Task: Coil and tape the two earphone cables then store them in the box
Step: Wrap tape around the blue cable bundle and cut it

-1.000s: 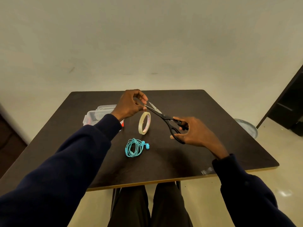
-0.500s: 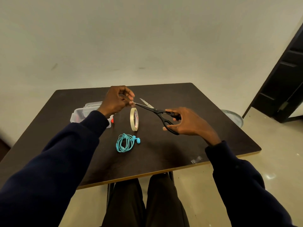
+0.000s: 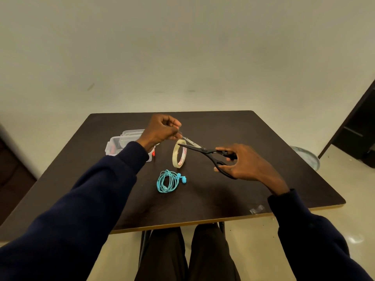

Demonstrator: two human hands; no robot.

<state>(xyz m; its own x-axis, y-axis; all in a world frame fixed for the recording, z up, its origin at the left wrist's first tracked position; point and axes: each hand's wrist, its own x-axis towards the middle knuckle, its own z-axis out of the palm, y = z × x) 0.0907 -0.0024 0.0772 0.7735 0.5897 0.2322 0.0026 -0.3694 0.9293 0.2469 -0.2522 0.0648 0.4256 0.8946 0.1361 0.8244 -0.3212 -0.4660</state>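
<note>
A coiled turquoise earphone cable lies on the dark table. Just behind it a roll of clear tape stands on edge. My left hand is raised above the roll and pinches the pulled-out end of the tape. My right hand grips black scissors by the handles, the blades parted and pointing left at the tape strip. A clear plastic box sits at the back left, partly hidden by my left arm, with something red at its side.
A scrap of clear tape sticks near the table's front right edge. A round grey object lies on the floor past the right edge. Dark furniture stands at far right. My knees are under the front edge.
The scissor blades have moved closer to the tape strip at my left fingertips. The view has shifted a little; the cable, the roll and the box have not moved.
</note>
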